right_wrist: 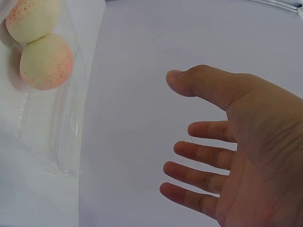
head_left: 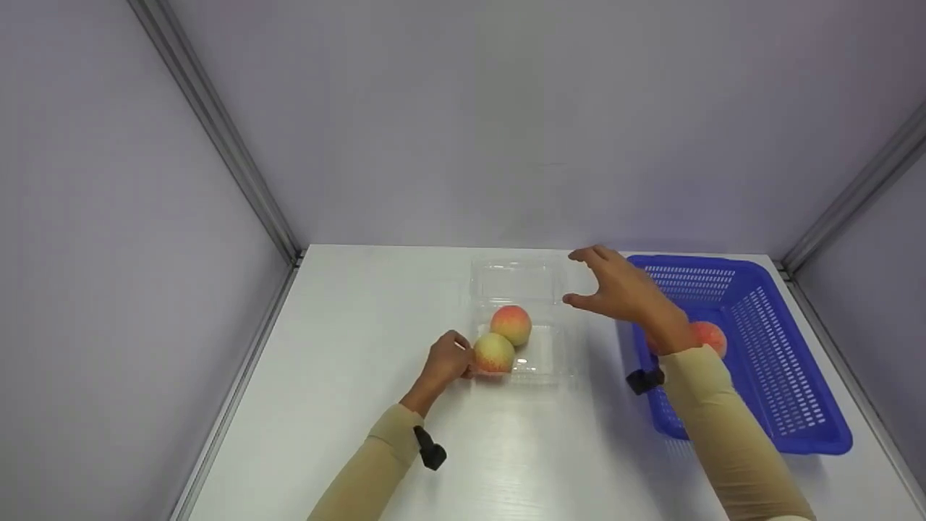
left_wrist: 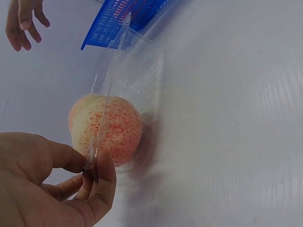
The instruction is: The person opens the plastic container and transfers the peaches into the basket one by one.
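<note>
A clear plastic clamshell box [head_left: 548,351] lies unfolded on the table, its lid [head_left: 517,281] flat toward the back wall. Two peaches, a redder one [head_left: 511,324] and a yellower one [head_left: 493,353], touch each other in the left part of its base. My left hand [head_left: 447,358] pinches the box's rim between thumb and fingers, close beside the yellower peach; the left wrist view shows this grip [left_wrist: 94,158]. Held in the air right of the lid, my right hand [head_left: 622,288] has its thumb and fingers spread, with nothing in it.
A blue slotted basket [head_left: 785,362] stands on the table's right side, partly under my right forearm. Inside it is a peach [head_left: 710,338], with another reddish patch mostly hidden by the wrist. Walls enclose the white table [head_left: 347,325] at the back and sides.
</note>
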`<action>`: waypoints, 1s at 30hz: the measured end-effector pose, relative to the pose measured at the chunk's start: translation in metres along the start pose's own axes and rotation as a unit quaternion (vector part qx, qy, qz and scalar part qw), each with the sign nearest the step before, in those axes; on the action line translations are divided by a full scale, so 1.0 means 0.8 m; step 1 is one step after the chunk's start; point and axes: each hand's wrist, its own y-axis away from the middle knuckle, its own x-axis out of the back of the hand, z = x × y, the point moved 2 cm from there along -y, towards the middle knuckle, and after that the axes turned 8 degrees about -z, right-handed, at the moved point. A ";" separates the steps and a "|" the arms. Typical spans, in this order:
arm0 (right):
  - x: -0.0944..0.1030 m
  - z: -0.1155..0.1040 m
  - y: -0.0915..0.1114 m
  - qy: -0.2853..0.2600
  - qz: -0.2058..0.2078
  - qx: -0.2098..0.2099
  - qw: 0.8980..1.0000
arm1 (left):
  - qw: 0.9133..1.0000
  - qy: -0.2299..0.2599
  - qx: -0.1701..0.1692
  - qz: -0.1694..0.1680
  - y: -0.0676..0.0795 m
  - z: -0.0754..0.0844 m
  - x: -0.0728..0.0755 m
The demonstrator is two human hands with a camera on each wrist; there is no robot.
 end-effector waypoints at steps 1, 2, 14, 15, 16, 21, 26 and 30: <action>-0.001 -0.001 -0.001 -0.002 -0.001 0.000 1.000 | 1.000 0.000 0.001 0.001 0.000 0.000 0.000; -0.002 -0.002 -0.002 -0.003 -0.003 0.000 1.000 | 1.000 0.001 0.002 0.001 0.000 0.000 0.000; -0.009 -0.011 -0.009 -0.015 -0.005 0.015 1.000 | 1.000 0.011 -0.004 -0.003 0.000 -0.001 -0.001; -0.010 -0.012 -0.010 -0.016 -0.006 0.015 1.000 | 1.000 0.012 -0.004 -0.003 0.000 -0.001 -0.001; -0.011 -0.012 -0.012 -0.016 -0.008 0.014 1.000 | 1.000 0.014 -0.005 -0.002 0.000 -0.001 -0.001; -0.017 -0.015 -0.016 -0.023 -0.012 0.014 1.000 | 1.000 0.020 -0.009 -0.002 0.001 0.001 0.000; -0.025 -0.017 -0.019 -0.027 -0.008 0.024 0.999 | 1.000 0.005 -0.013 0.000 0.000 0.000 0.000; -0.031 -0.019 -0.021 -0.026 -0.010 0.021 0.999 | 1.000 0.007 -0.011 -0.001 -0.001 -0.001 -0.001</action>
